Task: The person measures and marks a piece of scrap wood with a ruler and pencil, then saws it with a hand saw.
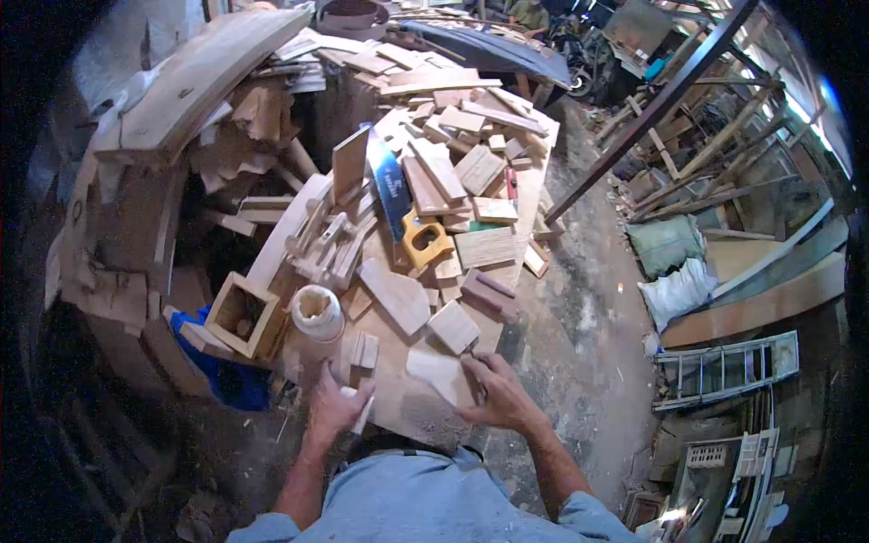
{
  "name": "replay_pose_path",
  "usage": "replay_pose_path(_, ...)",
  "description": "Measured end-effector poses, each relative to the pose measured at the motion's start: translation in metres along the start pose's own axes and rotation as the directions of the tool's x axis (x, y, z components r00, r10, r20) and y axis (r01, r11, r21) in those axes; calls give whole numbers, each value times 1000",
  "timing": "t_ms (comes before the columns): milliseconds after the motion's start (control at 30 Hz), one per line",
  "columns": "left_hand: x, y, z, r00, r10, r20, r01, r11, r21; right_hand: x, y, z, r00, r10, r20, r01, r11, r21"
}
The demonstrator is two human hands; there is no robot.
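My left hand (337,405) is closed on a small pale wood piece (360,412) at the near left of the bench. On the right, my right hand (500,395) grips the end of a flat light wood piece (436,373) over the bench top. A small wood block (364,351) stands just beyond my left hand. Behind it is a white open jar (318,313) with pale contents. Another square block (453,327) lies beyond my right hand. Sawdust (434,423) covers the bench between my hands and my body.
A handsaw with a yellow handle (425,239) lies among many wood offcuts (486,247). A square wooden box (243,317) stands at left, near a wooden plane-like tool (328,246). At right are sacks (677,290) and a ladder (727,369). A person (529,14) is far back.
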State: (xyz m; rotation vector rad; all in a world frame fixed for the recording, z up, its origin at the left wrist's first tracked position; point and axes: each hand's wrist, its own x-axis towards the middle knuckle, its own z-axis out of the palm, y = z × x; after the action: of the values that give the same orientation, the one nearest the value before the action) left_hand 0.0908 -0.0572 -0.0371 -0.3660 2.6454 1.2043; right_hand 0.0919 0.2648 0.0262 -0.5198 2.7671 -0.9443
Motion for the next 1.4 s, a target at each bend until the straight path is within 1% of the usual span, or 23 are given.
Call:
replay_pose_path(33, -2, 3, 4, 999, 26, -34, -23, 996, 85, 13, -4, 1, 997, -12, -76, 9, 999, -41)
replay_pose_path(167, 6, 24, 11, 1000, -18, 13, 17, 997, 74, 93, -12, 38, 949, -22, -314, -34, 984, -175)
replay_pose_path(267, 20, 21, 25, 994, -33, -101, 38, 998, 50, 134, -24, 59, 880, -123, -459, -8, 962, -273)
replay_pose_path(367, 33, -8, 38, 959, 28, -281, -22, 999, 24, 135, -26, 33, 786, -120, -607, 78, 992, -94)
replay_pose_path(400, 31, -12, 34, 976, -56, -211, 54, 998, -12, 142, 7, 30, 700, -118, -705, 122, 991, -45)
replay_pose_path(433, 22, 0, 26, 971, -101, -216, 105, 994, 9, 143, 31, 16, 731, 98, -676, -89, 995, 48)
replay_pose_path(467, 9, 16, 15, 963, -149, -223, 159, 987, 29, 154, 71, -7, 684, 24, -729, 2, 999, 35)
replay_pose_path(500, 0, 27, 10, 952, -198, -232, 214, 976, 48, 160, 106, -35, 747, -49, -663, -55, 989, -135)
replay_pose_path(533, -6, 24, 13, 961, -191, -198, 203, 978, 39, 178, 146, -53, 706, 213, -675, -202, 975, 96)
replay_pose_path(600, -18, 11, 29, 974, -178, -140, 181, 983, 10, 210, 209, -80, 609, 362, -706, -382, 914, 138)
replay_pose_path(633, -22, 17, 45, 974, -167, -155, 155, 984, -86, 223, 223, -91, 641, 343, -687, -445, 895, 32)
replay_pose_path(700, -32, 33, 76, 968, -151, -199, 97, 960, -261, 245, 246, -89, 711, 348, -611, -434, 901, 8)
replay_pose_path(800, -32, 90, 103, 973, -171, -156, 107, 930, -351, 235, 240, -76, 806, 375, -459, -348, 926, 145)
replay_pose_path(900, -19, 117, 139, 945, -191, -266, 74, 916, -395, 224, 224, -75, 794, 364, -487, -353, 928, 117)
replay_pose_path(933, -17, 134, 143, 953, -156, -261, 49, 925, -376, 229, 230, -78, 784, 421, -456, -345, 906, 244)
replay_pose_path(1033, -6, 169, 146, 969, 19, -245, -84, 963, -258, 238, 224, -90, 862, 252, -440, -276, 961, 10)
replay_pose_path(1067, 2, 168, 154, 969, 111, -222, -156, 969, -194, 241, 222, -93, 880, 325, -347, -340, 940, 16)
replay_pose_path(1167, 19, 187, 169, 979, 180, -99, -189, 979, -81, 243, 216, -97, 866, 393, -309, -402, 915, 38)
replay_pose_path(1200, 24, 198, 170, 981, 191, -44, -192, 981, -26, 244, 214, -98, 832, 475, -285, -463, 879, 114)
replay_pose_path(1267, 37, 213, 171, 983, 166, 81, -175, 979, 107, 246, 218, -96, 804, 516, -295, -457, 854, 248)
replay_pose_path(1300, 41, 216, 175, 985, 156, 71, -164, 977, 133, 248, 226, -92, 788, 537, -300, -449, 836, 317)
replay_pose_path(1333, 44, 218, 179, 987, 145, 64, -154, 975, 159, 261, 255, -70, 781, 530, -330, -343, 806, 483)
replay_pose_path(1400, 49, 221, 184, 991, 122, 62, -131, 974, 183, 257, 263, -82, 798, 527, -292, -200, 689, 697)
